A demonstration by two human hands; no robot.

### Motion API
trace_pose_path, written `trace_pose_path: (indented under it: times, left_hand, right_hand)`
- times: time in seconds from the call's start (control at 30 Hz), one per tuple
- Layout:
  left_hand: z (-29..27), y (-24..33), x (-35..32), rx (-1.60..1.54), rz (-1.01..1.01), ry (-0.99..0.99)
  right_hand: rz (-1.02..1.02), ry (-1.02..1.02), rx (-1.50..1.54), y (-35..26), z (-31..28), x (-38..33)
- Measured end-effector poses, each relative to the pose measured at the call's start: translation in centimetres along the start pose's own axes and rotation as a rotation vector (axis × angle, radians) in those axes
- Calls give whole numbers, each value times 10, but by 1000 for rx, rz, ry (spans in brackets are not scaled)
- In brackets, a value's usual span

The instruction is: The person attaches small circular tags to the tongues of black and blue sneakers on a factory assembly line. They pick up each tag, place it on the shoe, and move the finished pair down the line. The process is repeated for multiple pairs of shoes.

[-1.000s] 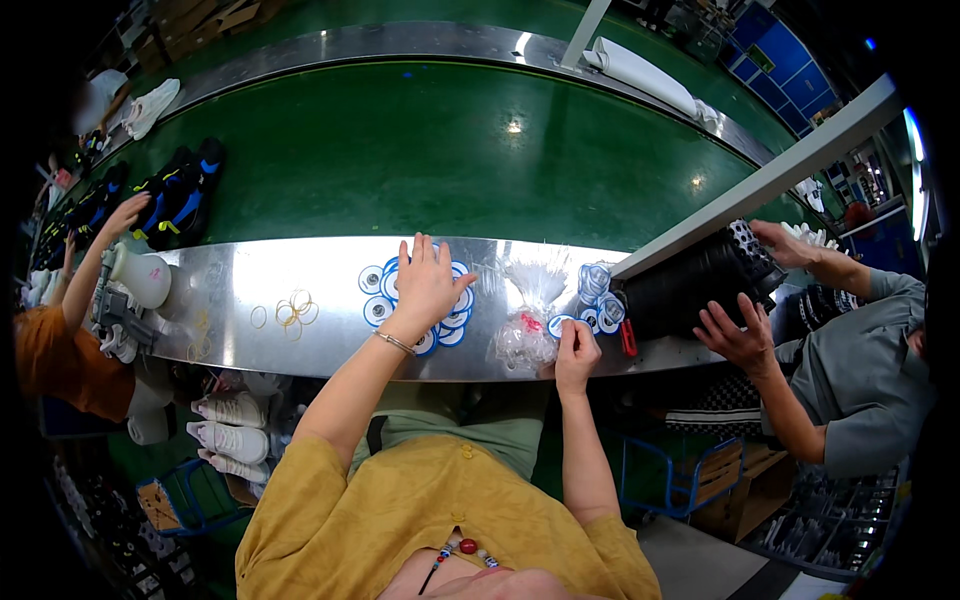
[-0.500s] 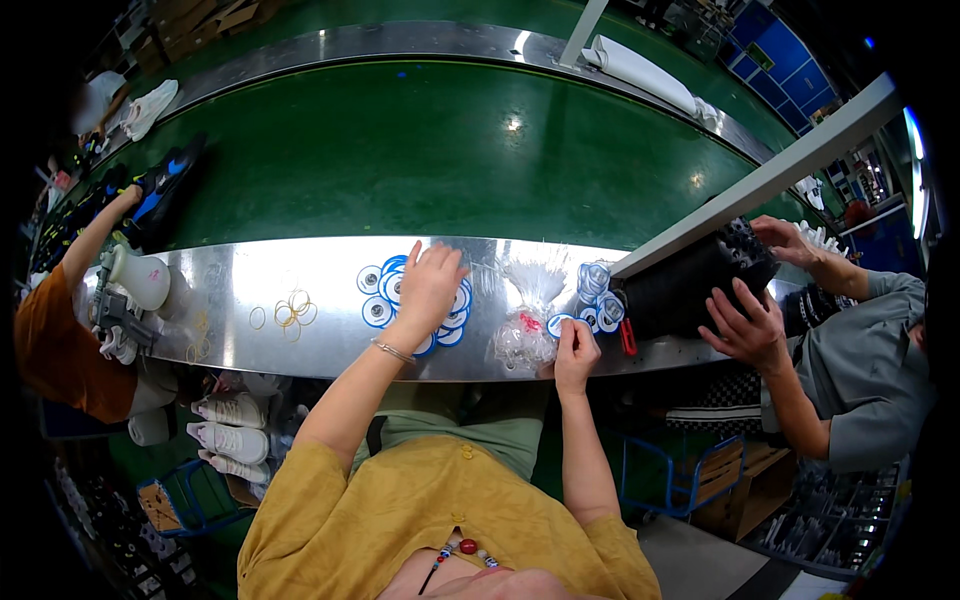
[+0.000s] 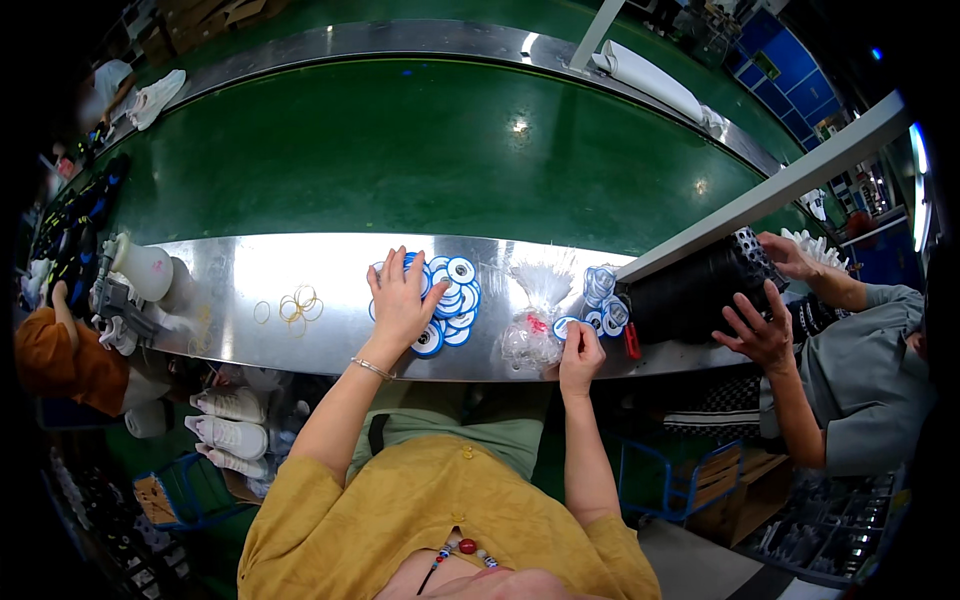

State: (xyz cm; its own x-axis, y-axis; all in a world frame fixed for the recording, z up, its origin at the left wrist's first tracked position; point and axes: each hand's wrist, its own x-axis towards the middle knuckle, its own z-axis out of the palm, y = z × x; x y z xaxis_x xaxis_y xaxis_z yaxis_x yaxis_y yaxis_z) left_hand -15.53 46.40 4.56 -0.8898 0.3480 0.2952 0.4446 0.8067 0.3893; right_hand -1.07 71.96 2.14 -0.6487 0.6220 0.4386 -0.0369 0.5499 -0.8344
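My left hand (image 3: 400, 303) lies on the left side of a pile of round blue-and-white tags (image 3: 461, 297), fingers spread and pointing away from me. A bracelet is on that wrist. My right hand (image 3: 580, 362) pinches one round tag (image 3: 563, 328) between thumb and fingertips, above the table's near edge. Just left of it lies a bundle of clear plastic fasteners (image 3: 532, 340) with a red tie or mark showing through. More round tags (image 3: 606, 316), some under clear plastic, lie to the right of my right hand.
Thin yellowish rubber bands (image 3: 300, 306) lie left on the metal table (image 3: 350, 355). A red-handled cutter (image 3: 631, 341) lies beside a black roll (image 3: 690, 296), where a co-worker's hands (image 3: 765, 325) are. A grey post (image 3: 780, 185) slants across the right. White shoes (image 3: 228, 436) stand below left.
My left hand has slid left across the pile, uncovering tags on its right side. My right hand keeps its pinch, barely moved. The left co-worker's arm has drawn back from a dark blue shoe.
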Motion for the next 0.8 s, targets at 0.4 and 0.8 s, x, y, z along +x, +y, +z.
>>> trace_pose_path:
  times: [0.4, 0.8]
  left_hand:
    - [-10, 9, 22, -41, 147, 147]
    - [7, 46, 65, 81, 255, -252]
  right_hand:
    - [23, -10, -22, 6, -1, -2]
    - [-56, 10, -34, -3, -1, 3]
